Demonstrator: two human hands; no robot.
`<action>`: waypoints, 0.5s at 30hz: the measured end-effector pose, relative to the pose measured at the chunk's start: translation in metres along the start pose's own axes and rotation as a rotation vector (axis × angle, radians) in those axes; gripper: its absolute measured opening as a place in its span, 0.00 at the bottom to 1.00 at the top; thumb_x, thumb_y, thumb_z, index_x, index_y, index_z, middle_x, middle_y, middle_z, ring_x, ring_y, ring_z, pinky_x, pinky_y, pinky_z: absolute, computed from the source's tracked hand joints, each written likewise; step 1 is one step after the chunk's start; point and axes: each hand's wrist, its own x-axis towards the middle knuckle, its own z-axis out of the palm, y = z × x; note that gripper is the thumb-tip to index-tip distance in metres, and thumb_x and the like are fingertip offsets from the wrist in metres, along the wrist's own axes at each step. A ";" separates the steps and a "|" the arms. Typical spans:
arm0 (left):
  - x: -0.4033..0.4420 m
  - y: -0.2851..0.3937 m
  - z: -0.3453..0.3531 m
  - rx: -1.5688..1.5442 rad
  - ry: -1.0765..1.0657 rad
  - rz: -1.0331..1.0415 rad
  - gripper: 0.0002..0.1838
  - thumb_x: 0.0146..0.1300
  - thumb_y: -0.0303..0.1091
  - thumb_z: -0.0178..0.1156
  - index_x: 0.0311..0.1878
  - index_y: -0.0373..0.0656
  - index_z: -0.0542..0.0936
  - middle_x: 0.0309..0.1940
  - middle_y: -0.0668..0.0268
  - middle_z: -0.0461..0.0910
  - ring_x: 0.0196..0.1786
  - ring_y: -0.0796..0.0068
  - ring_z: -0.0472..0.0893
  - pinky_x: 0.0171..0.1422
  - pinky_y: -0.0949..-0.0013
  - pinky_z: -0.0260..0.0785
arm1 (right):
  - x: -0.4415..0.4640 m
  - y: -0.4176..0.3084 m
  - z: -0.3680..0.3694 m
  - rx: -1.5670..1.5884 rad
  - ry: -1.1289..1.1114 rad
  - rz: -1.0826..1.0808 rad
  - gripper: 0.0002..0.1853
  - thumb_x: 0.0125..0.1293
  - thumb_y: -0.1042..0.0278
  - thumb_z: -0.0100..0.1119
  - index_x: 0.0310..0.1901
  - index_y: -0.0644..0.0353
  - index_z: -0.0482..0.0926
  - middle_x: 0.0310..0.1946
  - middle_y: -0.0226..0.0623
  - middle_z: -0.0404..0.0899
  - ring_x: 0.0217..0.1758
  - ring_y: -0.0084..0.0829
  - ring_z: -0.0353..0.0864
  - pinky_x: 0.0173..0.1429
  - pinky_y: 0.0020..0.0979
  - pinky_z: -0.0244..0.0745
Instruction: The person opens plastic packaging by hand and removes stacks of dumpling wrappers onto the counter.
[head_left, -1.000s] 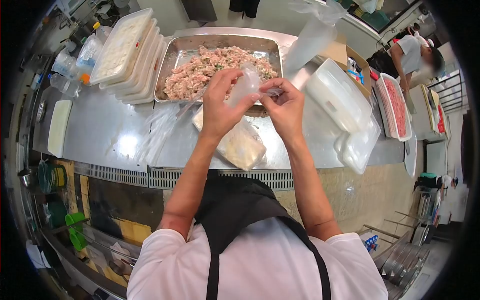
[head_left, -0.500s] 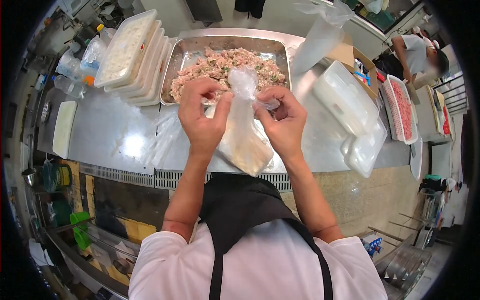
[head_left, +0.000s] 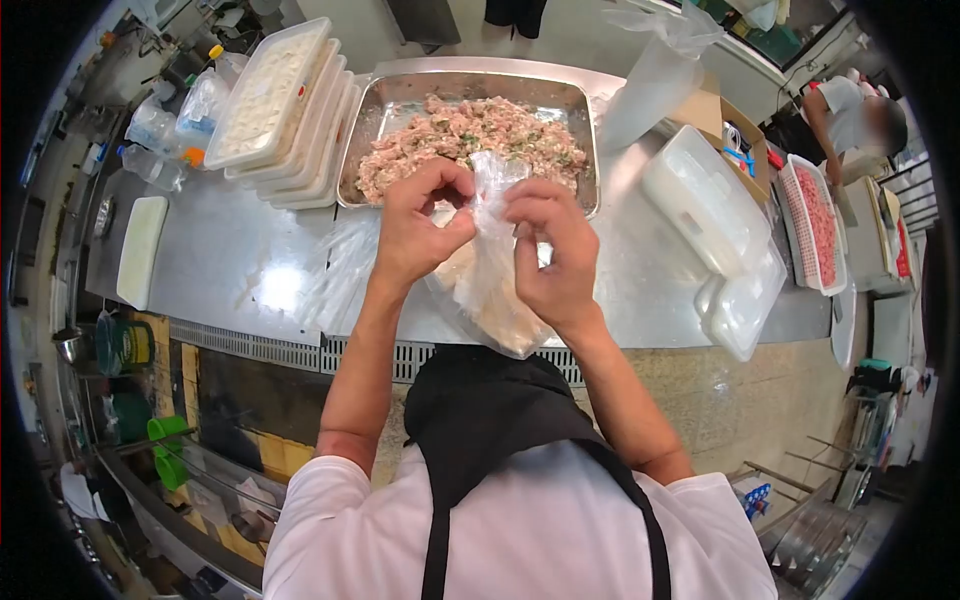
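A clear plastic bag point(head_left: 497, 312) with a pale, flat content lies at the table's front edge, its gathered neck upright between my hands. My left hand point(head_left: 422, 222) pinches the neck from the left, thumb and forefinger close together. On the other side my right hand point(head_left: 555, 245) has curled fingers against the plastic at the neck. Just beyond is a metal tray point(head_left: 596, 150) holding minced meat point(head_left: 470, 135) with green bits. Loose clear plastic point(head_left: 343, 275) lies left of the bag.
Stacked lidded containers point(head_left: 270, 100) and plastic bottles point(head_left: 150, 168) stand at the left, near a pale block point(head_left: 142, 250). At the right are translucent containers point(head_left: 708, 200), a cardboard box point(head_left: 708, 110) and a basket of meat point(head_left: 815, 225). Another person point(head_left: 845, 115) works beyond.
The bag's neck was spread and lifted earlier; now it is gathered and upright between my hands. My right hand has shifted a little left and its fingers have moved onto the neck. The view has shifted slightly.
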 end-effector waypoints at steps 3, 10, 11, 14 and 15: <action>-0.005 -0.002 0.003 -0.167 0.047 -0.052 0.12 0.49 0.15 0.60 0.39 0.36 0.75 0.37 0.68 0.77 0.41 0.81 0.77 0.49 0.76 0.71 | 0.005 -0.008 -0.001 -0.074 0.018 0.143 0.15 0.49 0.86 0.60 0.40 0.61 0.78 0.42 0.40 0.78 0.44 0.39 0.80 0.45 0.34 0.77; -0.012 -0.008 0.001 -0.411 0.000 -0.142 0.13 0.53 0.17 0.64 0.41 0.38 0.75 0.39 0.67 0.77 0.41 0.82 0.77 0.48 0.78 0.70 | 0.000 0.011 0.003 0.161 -0.044 0.382 0.12 0.50 0.79 0.63 0.39 0.62 0.80 0.37 0.33 0.81 0.37 0.26 0.81 0.40 0.28 0.78; -0.013 -0.010 0.001 -0.411 0.000 -0.144 0.13 0.53 0.17 0.64 0.41 0.38 0.75 0.39 0.67 0.77 0.41 0.82 0.77 0.48 0.78 0.70 | -0.001 0.014 0.002 0.161 -0.044 0.385 0.12 0.50 0.79 0.63 0.39 0.62 0.80 0.37 0.33 0.81 0.37 0.26 0.81 0.40 0.28 0.78; -0.013 -0.016 -0.001 -0.443 -0.004 -0.149 0.13 0.53 0.20 0.66 0.40 0.38 0.75 0.38 0.67 0.77 0.40 0.82 0.77 0.47 0.78 0.70 | -0.002 0.021 0.001 0.226 -0.057 0.461 0.11 0.50 0.79 0.63 0.38 0.63 0.80 0.33 0.32 0.82 0.33 0.21 0.80 0.38 0.24 0.77; -0.012 -0.018 -0.002 -0.456 -0.009 -0.161 0.12 0.53 0.20 0.67 0.40 0.38 0.76 0.37 0.67 0.78 0.40 0.81 0.77 0.47 0.78 0.71 | -0.002 0.023 0.001 0.231 -0.077 0.501 0.11 0.51 0.79 0.63 0.38 0.63 0.81 0.32 0.32 0.82 0.32 0.20 0.79 0.37 0.24 0.76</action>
